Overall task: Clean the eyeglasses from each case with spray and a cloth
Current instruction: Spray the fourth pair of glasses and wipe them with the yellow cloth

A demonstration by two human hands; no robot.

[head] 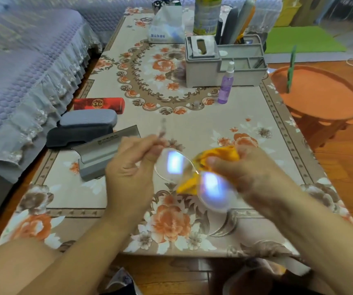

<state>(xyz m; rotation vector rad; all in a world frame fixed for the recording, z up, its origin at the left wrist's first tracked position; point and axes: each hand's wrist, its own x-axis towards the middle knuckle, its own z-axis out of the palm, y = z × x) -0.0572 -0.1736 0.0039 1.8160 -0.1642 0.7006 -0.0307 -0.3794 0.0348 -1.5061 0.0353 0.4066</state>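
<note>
Eyeglasses (189, 177) held above the table (245, 116), long axis slanting from your left hand (132, 167), far side, toward your right hand (245, 173), near side. Left fingers pinch one temple; right hand clamps the orange cloth (218, 158) against the lens on its side. Spray bottle (226, 84) stands well beyond, nearer your right; cases (86, 126) lie left
</note>
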